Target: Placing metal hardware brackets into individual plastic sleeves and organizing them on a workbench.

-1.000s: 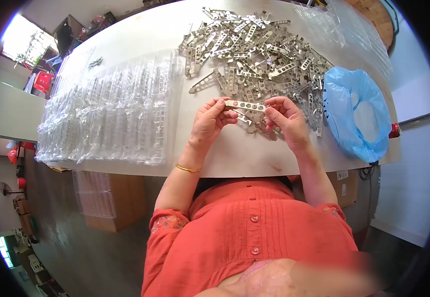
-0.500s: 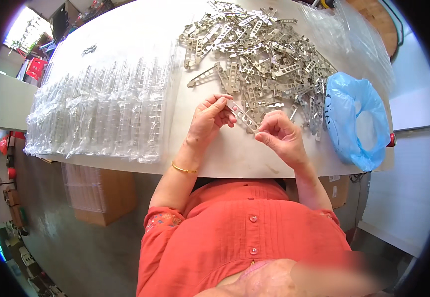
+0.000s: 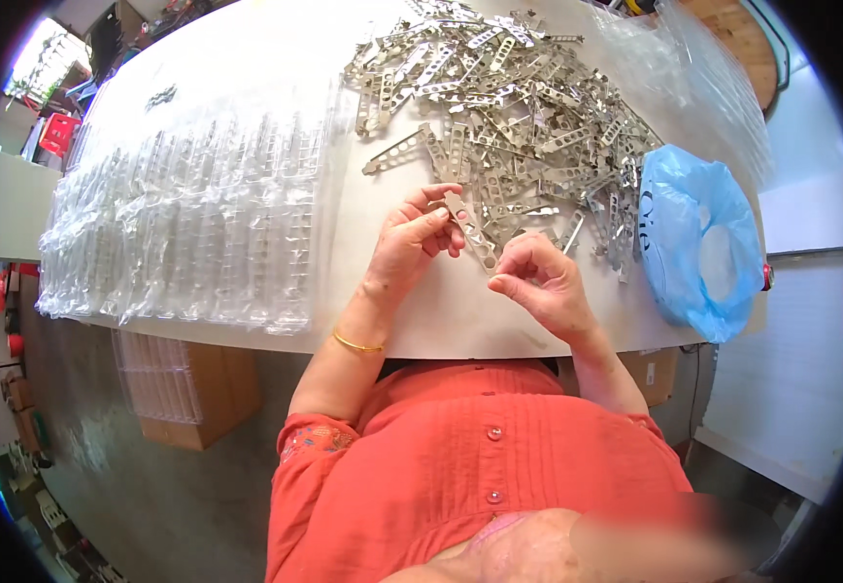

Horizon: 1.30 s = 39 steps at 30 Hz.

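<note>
Far left, red plastic stool (image 3: 58,134) beyond the table edge. Cardboard box (image 3: 232,389) on the floor under the table, clear ribbed plastic against its left side. On the pale table (image 3: 421,325), left part: row of clear plastic trays (image 3: 174,248), crinkled film over them; small dark metal cluster (image 3: 161,95) near their far edge. Next, left hand (image 3: 410,238), thin gold bangle (image 3: 356,343) on that wrist; thumb and fingers closed on the upper end of a metal strip (image 3: 470,228) with a row of holes. Strip is tilted, upper end left, lower end right, in front of the heap's near edge, between the two hands. Metal heap (image 3: 499,107), many similar holed strips, loosely jumbled, just beyond the hands. Right hand (image 3: 548,291): thumb and forefinger pinched at the strip's lower end, other fingers curled. Right of the heap, blue plastic bag (image 3: 662,228), mouth open; clear plastic sheets (image 3: 698,83) behind it. Red object (image 3: 768,277) just beside the bag, mostly hidden.
</note>
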Tool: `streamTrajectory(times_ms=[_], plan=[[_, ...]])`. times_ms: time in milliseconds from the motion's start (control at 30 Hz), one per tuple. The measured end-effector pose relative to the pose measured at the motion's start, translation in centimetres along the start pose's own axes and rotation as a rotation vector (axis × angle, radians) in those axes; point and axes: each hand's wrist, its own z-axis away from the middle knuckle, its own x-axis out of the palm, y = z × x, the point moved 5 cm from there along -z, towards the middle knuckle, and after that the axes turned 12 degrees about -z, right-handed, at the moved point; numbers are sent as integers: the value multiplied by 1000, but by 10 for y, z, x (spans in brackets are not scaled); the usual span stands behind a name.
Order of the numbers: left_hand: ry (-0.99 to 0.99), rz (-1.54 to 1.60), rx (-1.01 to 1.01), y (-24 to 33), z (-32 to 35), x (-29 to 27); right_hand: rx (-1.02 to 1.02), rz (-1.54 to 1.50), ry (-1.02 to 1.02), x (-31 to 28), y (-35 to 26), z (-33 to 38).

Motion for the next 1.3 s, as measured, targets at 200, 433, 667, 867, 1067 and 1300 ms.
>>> streamTrajectory(times_ms=[200,433,667,867,1067,1300], plan=[[20,-18,-20,2,0,2,3,41,-2,-2,5,-1],[54,-23,-19,3,1,3,-19,105,-11,-4,5,-2],[75,-28,-5,5,1,2,44,-25,33,-5,13,0],[63,-19,12,1,-1,1,91,-173,30,-3,8,0],[159,27,22,6,-1,7,127,-282,118,-16,17,1],[102,64,40,-9,-3,-11,267,-757,175,-15,26,-3]])
